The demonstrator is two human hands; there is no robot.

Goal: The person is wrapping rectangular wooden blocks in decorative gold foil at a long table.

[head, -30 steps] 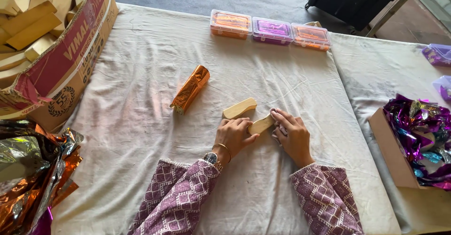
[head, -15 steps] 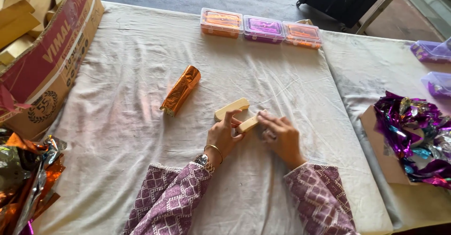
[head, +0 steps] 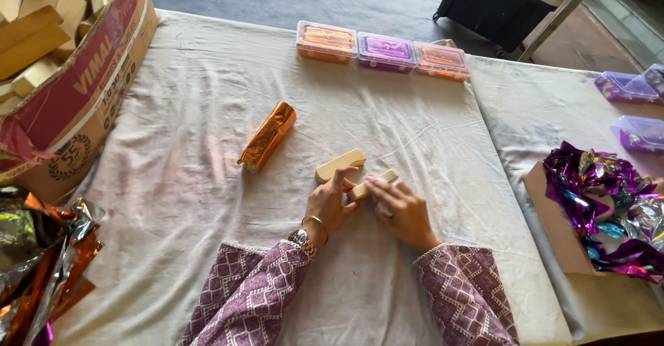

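— What can't you make out around the small wooden block?

— Your left hand and right hand cover its near part, so its full length stays hidden. Far left of it, the cardboard box and foil heap are cut by the picture's edge; right of it, the purple foil pile too.

A small packing workshop is showing here: a cloth-covered desk, a carton of wooden blocks, foil wrappers piling up.
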